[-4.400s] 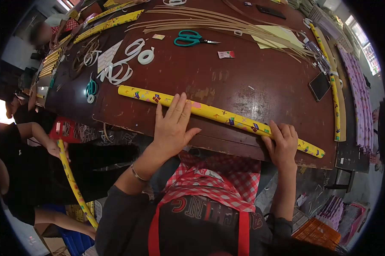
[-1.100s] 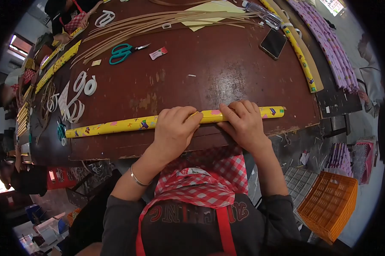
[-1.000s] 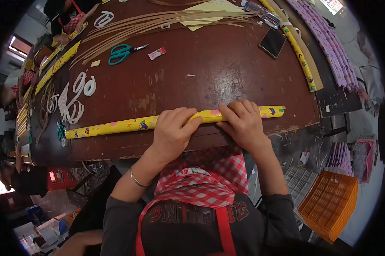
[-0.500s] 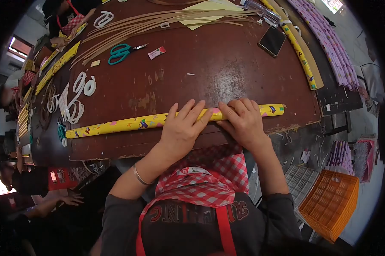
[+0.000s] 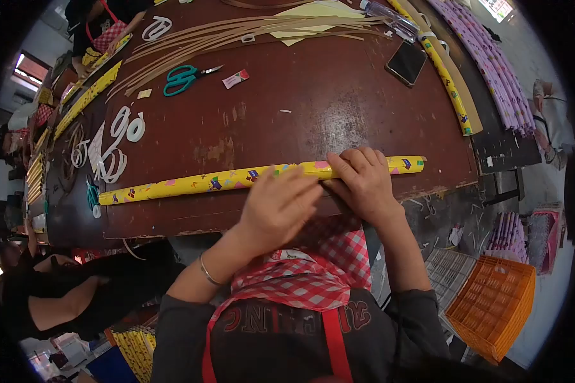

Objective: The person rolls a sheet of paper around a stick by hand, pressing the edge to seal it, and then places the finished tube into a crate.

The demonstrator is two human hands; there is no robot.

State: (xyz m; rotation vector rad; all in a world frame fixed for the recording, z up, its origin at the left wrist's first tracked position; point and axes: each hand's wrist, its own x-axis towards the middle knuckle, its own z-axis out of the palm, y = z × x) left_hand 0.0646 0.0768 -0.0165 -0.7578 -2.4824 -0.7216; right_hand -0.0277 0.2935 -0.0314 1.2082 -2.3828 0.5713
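A long yellow patterned roll (image 5: 185, 184) lies across the near part of the brown table (image 5: 287, 127). My right hand (image 5: 364, 182) is wrapped over its right part, the fingers bent round it and the thumb beside them. At the roll's middle is my left hand (image 5: 280, 205), blurred by motion, its fingers apart; it holds nothing, and whether it touches the roll is unclear.
Teal scissors (image 5: 181, 80), a small red-and-white packet (image 5: 235, 78), brown strips (image 5: 217, 43) and a phone (image 5: 406, 62) lie beyond the roll. White tape loops (image 5: 114, 163) are at left. An orange crate (image 5: 491, 307) stands at lower right. Other people are at the left.
My left hand has drawn back slightly toward me from the roll. My right hand has stayed in place. A person at lower left has moved, and another person's legs now show at right.
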